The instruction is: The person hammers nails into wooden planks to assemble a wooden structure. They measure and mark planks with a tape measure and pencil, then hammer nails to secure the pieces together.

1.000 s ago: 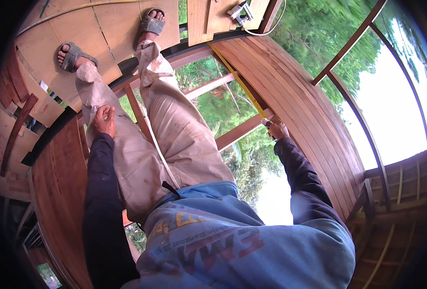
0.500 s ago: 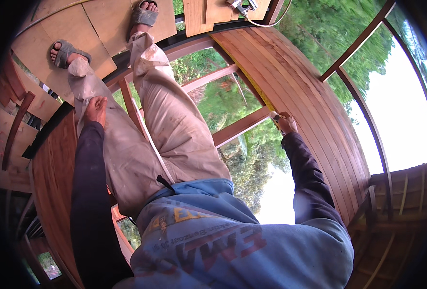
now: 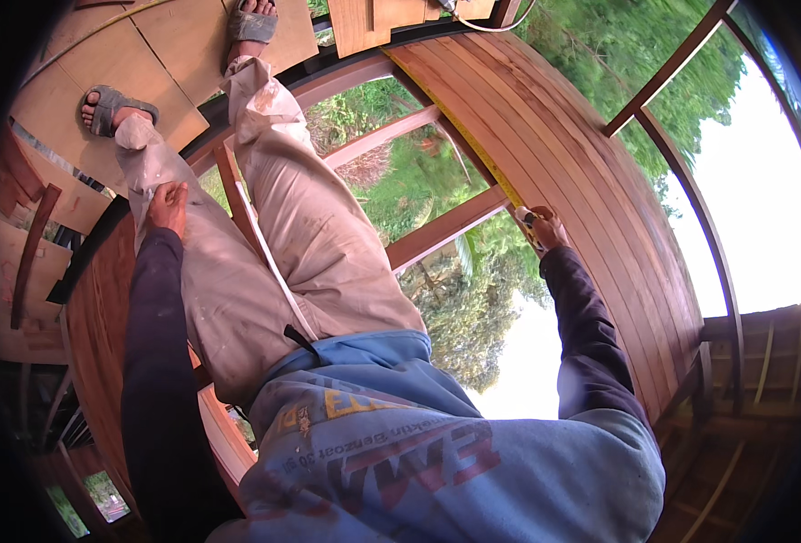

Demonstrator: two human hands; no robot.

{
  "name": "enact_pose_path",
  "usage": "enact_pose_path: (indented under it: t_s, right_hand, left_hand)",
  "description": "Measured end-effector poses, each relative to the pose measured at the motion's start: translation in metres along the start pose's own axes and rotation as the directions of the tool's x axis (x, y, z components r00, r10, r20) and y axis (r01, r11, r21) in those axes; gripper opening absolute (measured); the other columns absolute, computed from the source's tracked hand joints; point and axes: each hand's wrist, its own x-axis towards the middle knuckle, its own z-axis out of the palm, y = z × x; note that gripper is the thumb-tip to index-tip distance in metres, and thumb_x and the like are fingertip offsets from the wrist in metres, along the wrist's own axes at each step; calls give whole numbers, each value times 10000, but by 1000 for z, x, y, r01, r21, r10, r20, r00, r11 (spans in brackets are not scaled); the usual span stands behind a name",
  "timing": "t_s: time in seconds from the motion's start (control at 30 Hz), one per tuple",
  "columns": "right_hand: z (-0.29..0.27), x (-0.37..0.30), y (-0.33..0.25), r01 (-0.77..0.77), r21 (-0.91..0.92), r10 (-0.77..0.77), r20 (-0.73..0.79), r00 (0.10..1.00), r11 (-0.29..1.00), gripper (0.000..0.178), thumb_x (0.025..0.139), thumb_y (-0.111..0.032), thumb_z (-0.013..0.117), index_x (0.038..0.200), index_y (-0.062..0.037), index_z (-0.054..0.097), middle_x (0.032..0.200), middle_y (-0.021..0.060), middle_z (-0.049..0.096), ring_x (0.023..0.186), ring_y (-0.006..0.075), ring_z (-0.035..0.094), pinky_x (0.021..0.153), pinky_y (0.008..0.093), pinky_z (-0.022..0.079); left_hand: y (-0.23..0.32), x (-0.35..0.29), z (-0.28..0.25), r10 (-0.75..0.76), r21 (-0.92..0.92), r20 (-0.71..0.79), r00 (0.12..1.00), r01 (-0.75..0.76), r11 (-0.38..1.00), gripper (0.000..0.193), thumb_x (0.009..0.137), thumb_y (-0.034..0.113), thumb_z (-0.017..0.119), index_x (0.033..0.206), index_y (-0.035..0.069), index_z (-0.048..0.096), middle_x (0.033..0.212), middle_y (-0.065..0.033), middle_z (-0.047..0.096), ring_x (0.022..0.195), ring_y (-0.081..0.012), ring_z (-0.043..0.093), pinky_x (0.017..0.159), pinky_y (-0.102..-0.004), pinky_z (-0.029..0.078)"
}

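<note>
My right hand (image 3: 549, 231) is closed around a tape measure (image 3: 529, 219) with a pale, dark-marked case. From it a yellow tape blade (image 3: 500, 176) runs out, away from me, along the inner edge of the reddish wooden boards (image 3: 563, 172). My left hand (image 3: 168, 210) rests on my left trouser leg (image 3: 206, 262) just above the knee. Its fingers are curled together, and whatever may be between them is hidden.
Open gaps between wooden beams (image 3: 450, 226) drop to greenery far below. Sheets of plywood (image 3: 129, 63) lie under my sandalled feet. A pale hose (image 3: 500, 29) curves over the far edge. Railing bars (image 3: 676, 68) stand at the right, and more planks (image 3: 97, 344) at the left.
The view has shifted slightly, so feet and far boards sit higher and further left. My right hand keeps its grip on the tape measure at the boards; my left hand stays at the leg.
</note>
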Motion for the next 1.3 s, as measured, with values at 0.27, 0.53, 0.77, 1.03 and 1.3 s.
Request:
enact_pose_path:
  t_s: [0.27,0.53,0.77,1.03,1.3]
  right_hand:
    - [23,13,-1,-44,4,43,95,995,999,481,860,-483,764,1096,-64,739,789,72,695,693,164,657,596,335,474]
    - [19,12,4,-36,-43,40,85,996,998,349,907,-324,709,1151,-74,714,862,72,682,740,151,613,630,326,452]
    - [9,6,17,17,-44,-17,3,1000,999,504,857,-502,757,1118,-73,723,833,110,716,748,212,690,670,363,522]
    - [18,15,51,-443,296,260,495,829,847,401,963,-476,625,983,-76,645,727,69,605,555,201,592,487,351,483]
    - [81,-55,17,-577,510,91,694,714,638,428,968,-540,589,967,-118,663,752,46,644,634,241,651,557,492,545]
  left_hand:
    - [22,-7,-2,-17,62,-14,1000,17,998,429,954,332,710,1208,-8,648,1180,-144,714,1119,-235,678,986,-334,507]
    - [-3,0,2,20,42,-2,1000,-20,999,420,956,331,700,1202,-5,652,1186,-141,717,1128,-234,683,970,-332,516]
    - [12,-3,-2,8,61,-2,1000,-8,998,410,961,339,700,1191,1,660,1150,-134,730,1099,-234,695,962,-334,524]
    - [-16,4,9,85,-4,-80,993,-85,996,380,942,363,726,1149,49,671,1083,-123,745,1013,-238,712,916,-356,537]
    - [70,-26,-22,-33,182,-53,998,42,982,419,933,378,712,1187,50,649,1132,-160,734,1061,-280,710,931,-380,540]
